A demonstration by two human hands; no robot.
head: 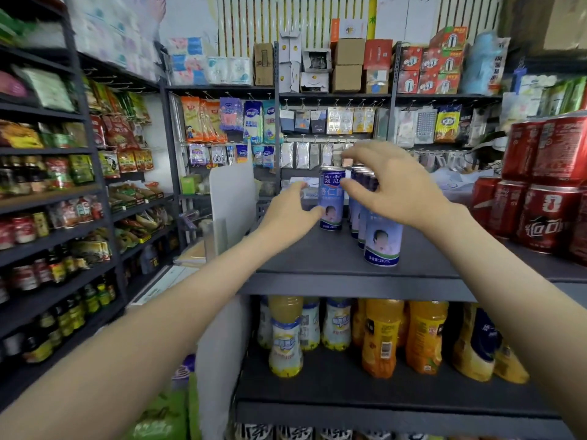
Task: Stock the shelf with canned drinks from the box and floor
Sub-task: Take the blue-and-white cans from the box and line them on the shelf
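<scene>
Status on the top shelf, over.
Both hands open: left hand at lone blue can, right hand over can row. Red cans stacked right, nothing blocking.

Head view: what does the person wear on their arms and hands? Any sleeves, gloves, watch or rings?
The left forearm and right forearm are bare as far as the frame's edge; no sleeves show. The left hand and right hand wear no gloves. No watch, bracelet or ring is visible on either.

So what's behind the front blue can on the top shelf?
Matching blue cans line up behind the front can. The right hand covers some of their tops, so the row's length is unclear.
</scene>
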